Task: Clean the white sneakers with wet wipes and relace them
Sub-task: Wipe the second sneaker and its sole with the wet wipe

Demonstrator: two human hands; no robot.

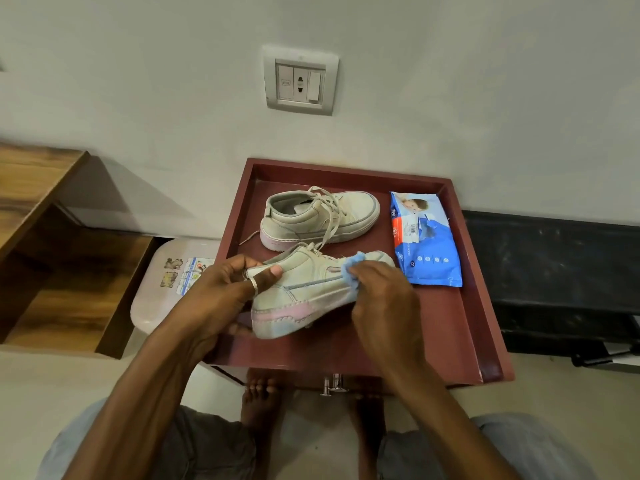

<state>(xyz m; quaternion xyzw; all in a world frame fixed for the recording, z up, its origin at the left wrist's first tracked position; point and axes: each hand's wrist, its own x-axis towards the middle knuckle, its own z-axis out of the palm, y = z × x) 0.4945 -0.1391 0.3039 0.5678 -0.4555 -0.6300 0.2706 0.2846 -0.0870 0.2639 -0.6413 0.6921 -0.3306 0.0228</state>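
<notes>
The near white sneaker [304, 292] with a pink heel trim is tilted on its side over the red table top [446, 320]. My left hand [225, 289] grips its heel collar, thumb over the rim. My right hand [377, 292] pinches a crumpled blue wet wipe [353, 268] and presses it against the sneaker's side near the toe. The second white sneaker [318, 216] stands upright behind, laces threaded and hanging loose. A blue pack of wet wipes [426, 240] lies flat to the right.
The red table top has a raised rim [346, 168] and stands against a wall with a switch plate [299, 81]. A pale stool [162, 289] and a wooden shelf [52, 237] are on the left. A dark bench [561, 265] is on the right. My bare feet are under the table.
</notes>
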